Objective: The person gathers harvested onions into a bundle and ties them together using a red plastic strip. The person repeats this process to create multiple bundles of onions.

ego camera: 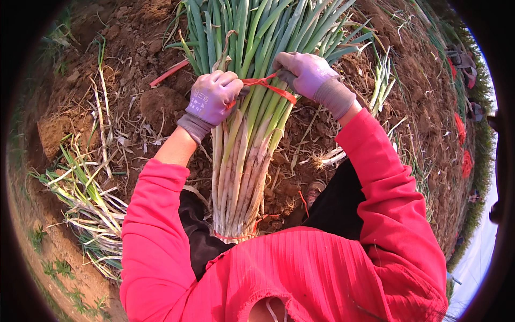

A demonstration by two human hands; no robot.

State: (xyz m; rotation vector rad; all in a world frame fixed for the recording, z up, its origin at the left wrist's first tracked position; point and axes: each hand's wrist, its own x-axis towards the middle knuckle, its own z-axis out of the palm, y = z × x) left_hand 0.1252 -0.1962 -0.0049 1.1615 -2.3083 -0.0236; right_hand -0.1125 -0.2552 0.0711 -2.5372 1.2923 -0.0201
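A thick bundle of green onions (241, 161) lies before me, its green leaves pointing away and its white stalks towards my body. Around the upper stalks runs a red plastic strap (283, 94), crossed or knotted at the front. My left hand (213, 96), in a purple coated work glove, grips the strap at the bundle's left side. On the right, my gloved right hand (303, 74) pinches the strap near the crossing; its fingertips are partly hidden. A second red tie (231, 237) circles the white ends close to my shirt.
Loose onions and trimmings (96, 209) lie in a heap at left. More loose onions (380, 86) rest on the clumpy soil (132, 80) at right. A red strip (169, 73) lies beyond my left hand. Other people (462, 64) are small at the far right edge.
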